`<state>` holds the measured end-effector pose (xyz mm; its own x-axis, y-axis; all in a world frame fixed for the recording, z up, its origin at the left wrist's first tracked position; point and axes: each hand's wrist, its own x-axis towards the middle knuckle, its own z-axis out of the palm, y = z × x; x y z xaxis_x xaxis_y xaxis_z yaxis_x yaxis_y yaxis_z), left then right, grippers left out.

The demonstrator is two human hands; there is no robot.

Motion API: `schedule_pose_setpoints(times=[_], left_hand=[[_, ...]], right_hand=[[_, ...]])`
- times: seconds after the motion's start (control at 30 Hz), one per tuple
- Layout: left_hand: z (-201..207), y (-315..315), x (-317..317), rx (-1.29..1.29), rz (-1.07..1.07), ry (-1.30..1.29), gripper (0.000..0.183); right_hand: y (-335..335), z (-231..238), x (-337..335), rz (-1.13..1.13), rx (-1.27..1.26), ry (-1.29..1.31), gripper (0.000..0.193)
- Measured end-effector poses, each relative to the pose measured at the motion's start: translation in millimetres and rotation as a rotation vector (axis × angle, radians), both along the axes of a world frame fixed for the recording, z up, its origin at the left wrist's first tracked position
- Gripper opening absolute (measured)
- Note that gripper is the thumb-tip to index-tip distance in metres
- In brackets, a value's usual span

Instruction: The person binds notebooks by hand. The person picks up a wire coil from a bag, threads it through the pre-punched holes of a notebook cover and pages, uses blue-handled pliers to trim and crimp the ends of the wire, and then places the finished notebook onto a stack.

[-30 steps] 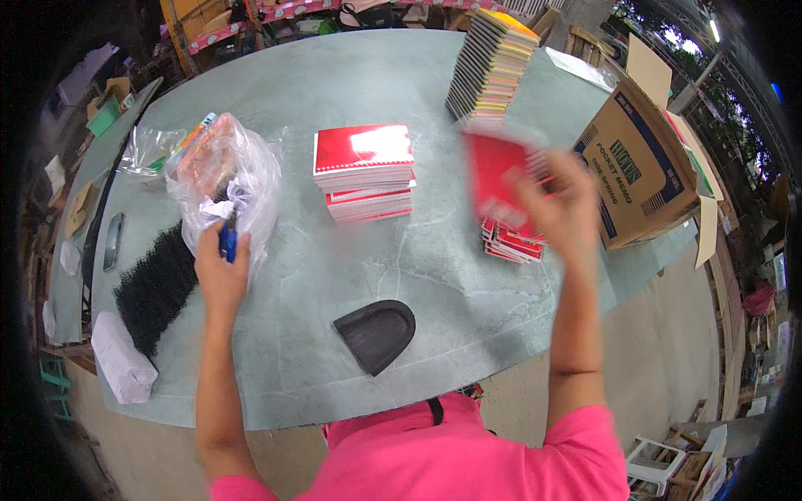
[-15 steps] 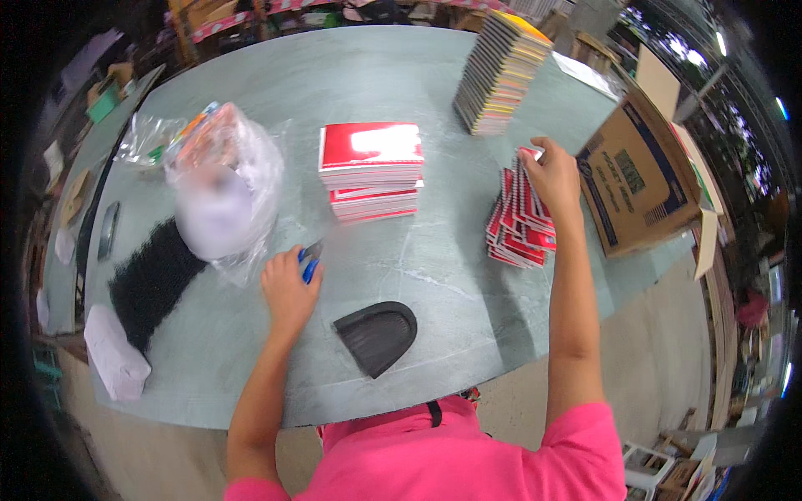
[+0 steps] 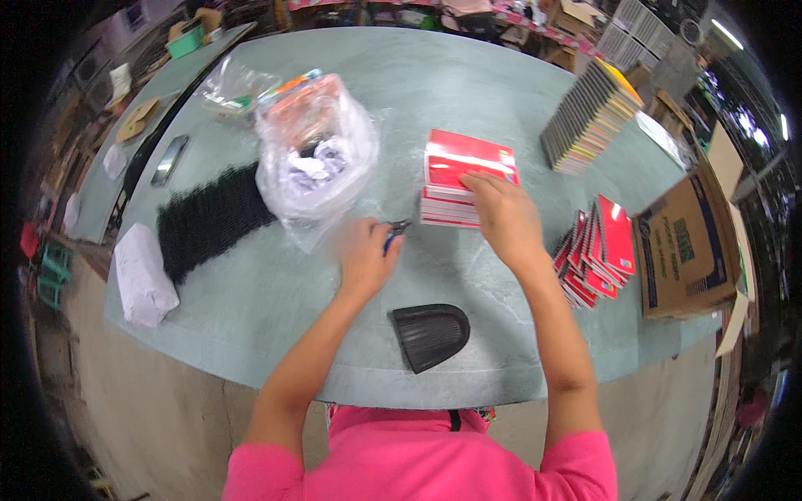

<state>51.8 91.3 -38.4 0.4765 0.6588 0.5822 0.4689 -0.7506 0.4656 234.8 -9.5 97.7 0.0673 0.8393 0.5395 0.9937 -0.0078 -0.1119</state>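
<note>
In my left hand [image 3: 368, 263] is a small pair of cutters [image 3: 391, 237] with blue handles, its dark jaws pointing right, towards a neat stack of red spiral notebooks [image 3: 451, 207]. The hand is closed around the handles and partly blurred. My right hand [image 3: 504, 215] reaches over that stack's near right corner, its fingers on the cover of the top red notebook [image 3: 469, 156] and its thumb hidden from sight. Farther right, a loose, fanned pile of red notebooks [image 3: 595, 255] lies on the table.
A black rounded tray [image 3: 432, 334] lies near the front edge. To the left are a plastic bag [image 3: 322, 167], black bristly strips [image 3: 213, 219], a white bundle [image 3: 144, 274] and a phone [image 3: 170, 160]. At right stand a tall notebook stack [image 3: 589, 117] and an open cardboard box [image 3: 685, 250].
My right hand has left the fanned pile and moved left onto the neat stack. The left hand still holds the cutters, now closer to that stack. The whole view has shifted.
</note>
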Motion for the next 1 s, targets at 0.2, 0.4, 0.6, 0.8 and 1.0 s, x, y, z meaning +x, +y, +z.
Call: schedule_pose_setpoints(times=[0.2,0.4,0.6,0.8,1.0], left_hand=[[3,0,-9,0.131,-0.108,-0.236,0.015],[37,36,-70,0.088,0.193,-0.358,0.009],[38,135,-152,-0.291,0.717,0.241,0.033],[67,147,-135,-0.498,0.545,0.604,0.045],[57,155,-151,-0.489,0.635,0.427,0.044]], right_hand=[[-50,-7,-33,0.065,-0.123,0.201,0.024],[-59,-65,-54,-0.176,-0.345,0.3,0.025],[-57,-63,-62,-0.079,-0.349,0.27,0.025],[-60,-65,-62,-0.087,-0.379,0.303,0.025],[-67,-58,-56,-0.044,-0.333,0.313,0.024]])
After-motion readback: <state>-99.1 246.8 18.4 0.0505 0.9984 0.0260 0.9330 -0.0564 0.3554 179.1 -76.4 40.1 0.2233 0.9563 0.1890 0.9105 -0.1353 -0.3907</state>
